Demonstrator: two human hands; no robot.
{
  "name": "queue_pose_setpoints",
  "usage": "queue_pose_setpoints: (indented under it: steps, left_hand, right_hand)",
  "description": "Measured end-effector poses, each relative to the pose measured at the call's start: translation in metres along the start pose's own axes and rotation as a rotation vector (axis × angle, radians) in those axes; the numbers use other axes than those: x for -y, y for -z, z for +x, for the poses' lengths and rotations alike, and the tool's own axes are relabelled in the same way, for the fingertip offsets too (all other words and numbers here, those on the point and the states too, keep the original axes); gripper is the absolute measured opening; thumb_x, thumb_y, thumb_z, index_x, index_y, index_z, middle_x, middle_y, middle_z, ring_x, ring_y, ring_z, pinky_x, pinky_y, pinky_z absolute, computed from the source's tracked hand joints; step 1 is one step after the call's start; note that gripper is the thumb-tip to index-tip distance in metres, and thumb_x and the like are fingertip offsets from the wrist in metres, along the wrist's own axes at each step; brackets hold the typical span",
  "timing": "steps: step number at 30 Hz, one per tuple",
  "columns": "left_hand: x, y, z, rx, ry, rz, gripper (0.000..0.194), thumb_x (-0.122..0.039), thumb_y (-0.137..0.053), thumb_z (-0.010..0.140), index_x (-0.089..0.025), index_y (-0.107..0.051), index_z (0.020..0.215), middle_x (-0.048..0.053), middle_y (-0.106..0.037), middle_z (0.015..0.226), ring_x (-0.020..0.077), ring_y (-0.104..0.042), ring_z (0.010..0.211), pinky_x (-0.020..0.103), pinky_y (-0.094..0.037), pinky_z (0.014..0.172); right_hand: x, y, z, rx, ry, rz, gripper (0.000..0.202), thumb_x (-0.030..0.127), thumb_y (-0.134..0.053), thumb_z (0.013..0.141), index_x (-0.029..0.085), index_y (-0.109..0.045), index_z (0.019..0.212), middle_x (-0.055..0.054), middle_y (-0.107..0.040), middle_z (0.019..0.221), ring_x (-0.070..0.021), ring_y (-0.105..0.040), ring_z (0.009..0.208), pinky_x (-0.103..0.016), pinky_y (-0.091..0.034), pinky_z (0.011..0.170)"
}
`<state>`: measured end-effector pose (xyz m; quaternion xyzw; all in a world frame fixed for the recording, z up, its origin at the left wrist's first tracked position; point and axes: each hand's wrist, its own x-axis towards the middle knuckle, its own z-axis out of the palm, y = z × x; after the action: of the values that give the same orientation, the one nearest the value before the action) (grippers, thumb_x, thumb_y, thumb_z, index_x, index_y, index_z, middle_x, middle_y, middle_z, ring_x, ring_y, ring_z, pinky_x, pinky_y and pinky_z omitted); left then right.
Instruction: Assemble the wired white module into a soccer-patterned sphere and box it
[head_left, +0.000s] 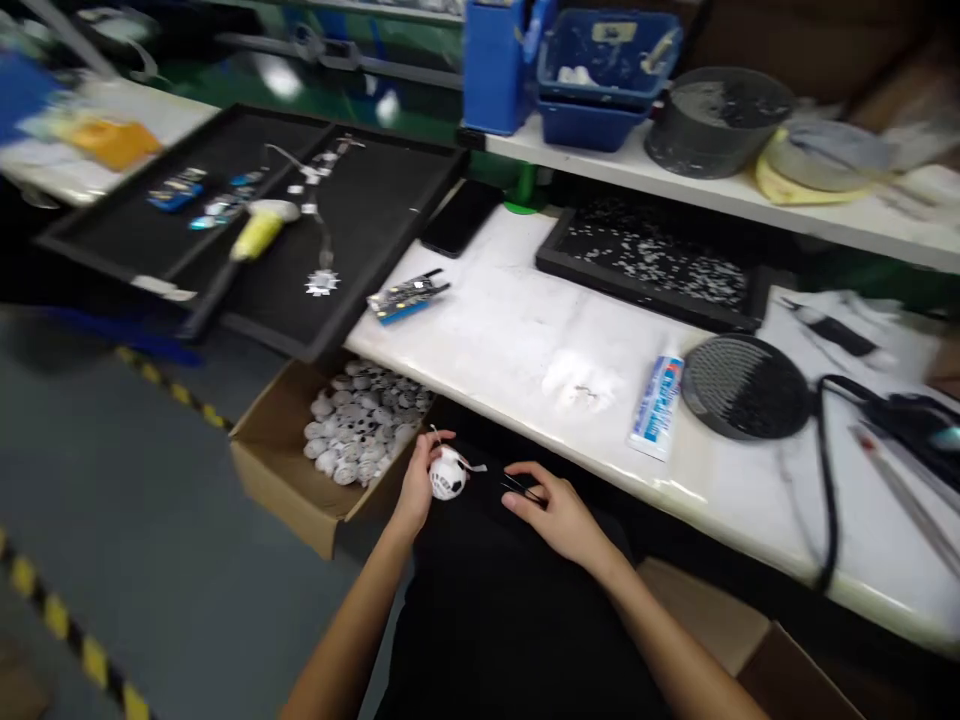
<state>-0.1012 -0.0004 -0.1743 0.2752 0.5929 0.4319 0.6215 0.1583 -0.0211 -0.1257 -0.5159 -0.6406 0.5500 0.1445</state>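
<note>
My left hand (420, 482) is closed on a small white ball (448, 474) with black patches and printing; a thin white strip sticks out from the ball's upper right. To the right, my right hand (551, 508) grips black tweezers (523, 489), whose tips point left toward the ball without touching it. Both hands are over my dark-clothed lap, in front of the table edge. Beyond my left hand, a cardboard box (281, 470) holds several similar balls (360, 425).
On the white table (510, 320) lie a glue tube (658, 405), a round dark dish (746, 387), a circuit board (409, 297) and a phone (461, 218). Black trays stand at the left and back. Blue bins (607, 75) sit on a shelf. Another cardboard box (750, 640) is lower right.
</note>
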Motion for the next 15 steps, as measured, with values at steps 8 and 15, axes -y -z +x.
queue_pose_setpoints:
  steps: [8,15]
  left_hand:
    - [-0.003,-0.109,-0.011,0.647,-0.101,0.488,0.062,-0.072,-0.048,0.103,-0.019,-0.078,0.097,0.009,-0.077,0.096,0.0256,-0.069,0.09,0.037,-0.054,0.089]
    - [0.018,-0.156,-0.015,0.774,-0.16,0.763,0.058,-0.066,-0.061,0.099,-0.022,-0.067,0.135,0.015,-0.068,0.139,0.0333,-0.069,0.113,0.054,-0.05,0.111]
  right_hand:
    - [-0.01,0.03,-0.075,-0.119,-0.047,-0.157,0.034,0.05,-0.056,0.11,0.023,-0.069,0.093,0.0,-0.067,0.08,-0.0139,-0.057,0.071,-0.028,-0.035,0.071]
    - [-0.068,0.035,-0.198,-0.354,-0.488,-0.158,0.042,0.048,-0.051,0.113,0.019,-0.067,0.087,0.001,-0.062,0.074,-0.0141,-0.059,0.07,-0.028,-0.044,0.071]
